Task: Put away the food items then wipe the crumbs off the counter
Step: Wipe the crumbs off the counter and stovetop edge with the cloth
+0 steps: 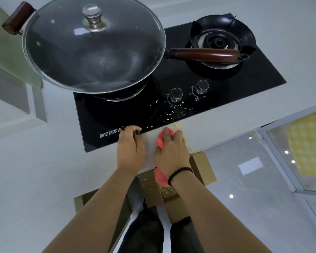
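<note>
The right hand [171,148] is pressed flat over a pink cloth [161,141], fingers folded down on it so that the cloth is held against the tabletop [150,152] at its front edge; a tail of the cloth hangs down past the wrist, where a dark bead bracelet [179,173] is worn. The left hand [130,146] is laid beside it, fingers curled narrow with the tips on the front rim of the black hob [244,84], holding nothing that can be made out. Crumbs [179,126] are gathered just beyond the right fingers on the tabletop, more lie along the edge to the right, and a scatter [173,112] is spread over the hob glass below the two knobs [176,94]. A cardboard box [202,167] is seen below the tabletop edge, with crumb-like matter inside it. The wiping appears to be under way, and much is judged left to do. The stroke is best made with the cloth kept flat and drawn steadily toward the edge above the box, so that crumbs are dropped in and not flicked onto the floor. The scatter on the glass should be swept forward first, around the knobs. The lidded wok [93,44] is well clear.
</note>
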Action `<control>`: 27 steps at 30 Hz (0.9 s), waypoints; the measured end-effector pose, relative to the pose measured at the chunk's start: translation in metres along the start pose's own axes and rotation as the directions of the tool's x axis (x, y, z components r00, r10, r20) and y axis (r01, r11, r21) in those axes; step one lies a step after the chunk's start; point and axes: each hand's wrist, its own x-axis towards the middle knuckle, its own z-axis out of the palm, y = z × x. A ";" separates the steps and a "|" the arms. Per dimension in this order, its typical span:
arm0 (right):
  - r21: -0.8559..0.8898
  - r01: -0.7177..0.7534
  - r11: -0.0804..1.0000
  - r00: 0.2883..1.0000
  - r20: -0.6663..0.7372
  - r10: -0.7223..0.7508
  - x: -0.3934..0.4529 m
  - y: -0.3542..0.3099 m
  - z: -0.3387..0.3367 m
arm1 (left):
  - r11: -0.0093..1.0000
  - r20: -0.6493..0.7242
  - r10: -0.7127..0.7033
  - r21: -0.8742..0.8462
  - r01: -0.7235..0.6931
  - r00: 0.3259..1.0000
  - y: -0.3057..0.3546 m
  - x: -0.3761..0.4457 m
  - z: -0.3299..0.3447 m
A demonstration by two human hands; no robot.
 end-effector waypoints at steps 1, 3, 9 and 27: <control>-0.007 0.025 1.000 1.000 0.001 -0.025 0.002 -0.002 0.002 | 0.999 0.012 0.003 0.034 -0.003 1.000 -0.001 -0.002 0.002; -0.023 0.042 0.999 0.999 0.000 -0.042 0.007 -0.003 0.004 | 0.996 0.036 0.010 0.090 -0.013 0.999 -0.007 -0.006 0.005; 0.019 -0.136 0.991 0.990 -0.020 0.136 0.004 -0.003 0.000 | 0.983 0.047 0.049 0.173 -0.056 0.998 -0.009 -0.008 0.007; 0.063 -0.099 0.993 0.982 -0.157 0.108 0.004 -0.002 0.002 | 0.969 0.034 0.134 0.203 -0.138 0.990 -0.003 -0.008 0.008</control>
